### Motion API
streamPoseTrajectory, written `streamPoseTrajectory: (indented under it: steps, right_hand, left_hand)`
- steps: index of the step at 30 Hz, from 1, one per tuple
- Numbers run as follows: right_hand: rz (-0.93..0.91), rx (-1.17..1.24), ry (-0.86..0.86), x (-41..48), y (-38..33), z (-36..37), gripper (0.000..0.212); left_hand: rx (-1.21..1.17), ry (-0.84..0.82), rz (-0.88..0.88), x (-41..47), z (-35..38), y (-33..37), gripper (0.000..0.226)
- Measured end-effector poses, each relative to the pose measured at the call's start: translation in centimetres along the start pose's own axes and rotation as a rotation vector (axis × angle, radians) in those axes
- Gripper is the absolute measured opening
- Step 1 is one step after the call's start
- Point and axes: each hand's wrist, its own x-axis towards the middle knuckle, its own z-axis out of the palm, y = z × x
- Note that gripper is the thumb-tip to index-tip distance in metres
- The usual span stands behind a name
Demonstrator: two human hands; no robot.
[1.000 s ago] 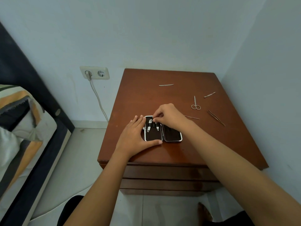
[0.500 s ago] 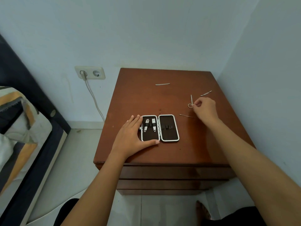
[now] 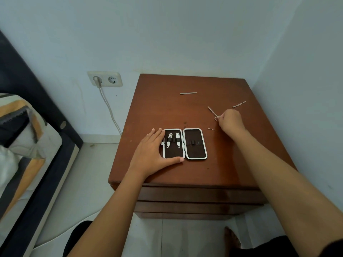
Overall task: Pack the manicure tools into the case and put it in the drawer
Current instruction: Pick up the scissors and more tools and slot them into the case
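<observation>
**Pinching the little scissors, case flat on the nightstand**

Holding the small metal scissors [image 3: 213, 113] by the finger loops is the right hand [image 3: 232, 121], fingers curled shut around the loop end, thin blades sticking out up and away from the grip. Just behind that hand sits one slim pusher-type tool [image 3: 239, 104], and just below the grip one needle-thin pick [image 3: 211, 129] pokes out. One flat nail file [image 3: 188, 93] lies well off toward the wall.

Well to the left of the grip, the manicure case [image 3: 185, 144] lies open flat: two rounded-rectangle halves, white rim, dark lining, small elastic loops. The left half has two shiny clippers [image 3: 173, 141] strapped in, plus something thin at its edge I can't make out. The left hand [image 3: 153, 154] rests flat and spread, thumb along the case's near edge, gripping nothing.

All on one glossy brown wooden nightstand [image 3: 185, 115], drawers closed.
</observation>
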Motion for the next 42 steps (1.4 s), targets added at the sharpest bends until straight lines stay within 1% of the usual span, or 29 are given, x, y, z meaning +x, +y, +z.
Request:
streamPoseTrajectory:
  steps: [4, 8, 11, 13, 16, 20, 25, 34, 42]
  right_hand:
    - [-0.073, -0.019, -0.08, -1.9, -0.4, -0.2, 0.032]
    - [-0.188, 0.037, -0.1, -6.4, -2.0, -0.4, 0.038]
    - [-0.238, 0.044, -0.131, -10.3, -3.5, -0.4, 0.028]
    - [-0.27, 0.025, -0.157, -12.3, -4.1, -0.3, 0.03]
    - [-0.297, 0.006, -0.181, -14.7, -4.5, -0.1, 0.03]
    - [-0.282, -0.021, -0.211, -16.5, -4.6, 0.2, 0.034]
    - [-0.242, -0.06, -0.242, -17.8, -4.7, 0.1, 0.039]
    - [-0.207, -0.117, -0.283, -18.7, -5.3, -0.3, 0.039]
    - [-0.207, -0.127, -0.247, -18.8, -5.7, 0.1, 0.032]
  left_hand:
    - [0.026, -0.018, 0.015, 0.0, 0.0, 0.0, 0.116]
    - [0.12, -0.076, 0.045, -0.2, 0.0, -0.1, 0.113]
    - [0.161, -0.116, 0.036, -0.4, 0.1, 0.1, 0.114]
    - [0.175, -0.134, 0.023, -0.7, 0.2, 0.3, 0.109]
    - [0.187, -0.139, 0.001, -1.6, 0.4, 0.8, 0.092]
    - [0.168, -0.168, -0.01, -2.9, 0.2, 1.1, 0.075]
    - [0.157, -0.214, -0.004, -3.8, -0.2, 1.2, 0.068]
    - [0.163, -0.229, 0.013, -4.1, -0.2, 1.0, 0.063]
    - [0.17, -0.233, 0.027, -4.1, -0.2, 0.8, 0.063]
